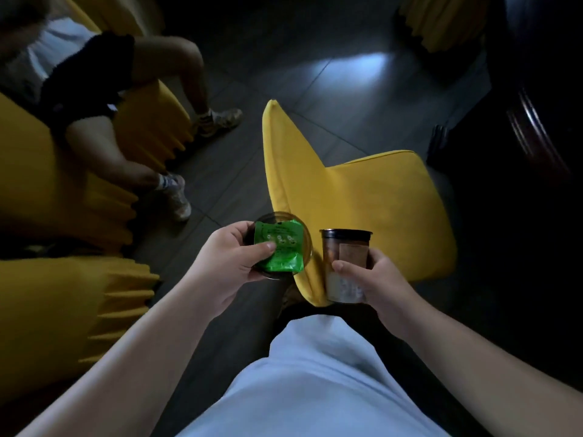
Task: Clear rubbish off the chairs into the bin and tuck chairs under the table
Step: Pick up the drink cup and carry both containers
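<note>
A yellow upholstered chair (378, 203) stands in front of me, its seat bare and its backrest edge pointing at me. My left hand (230, 263) holds a clear round lid (303, 228) with a green wrapper (280, 247) pinned on top by the thumb. My right hand (375, 279) grips a plastic drink cup (345, 257) with a dark rim and a label, held upright just over the chair's near edge. No bin is in view.
Another person sits on a yellow chair (151, 121) at the upper left, legs and sneakers stretched onto the dark tiled floor. More yellow skirted chairs (63, 310) line the left side. A dark wooden table (536, 121) fills the right. Another yellow chair (441, 23) stands at the top right.
</note>
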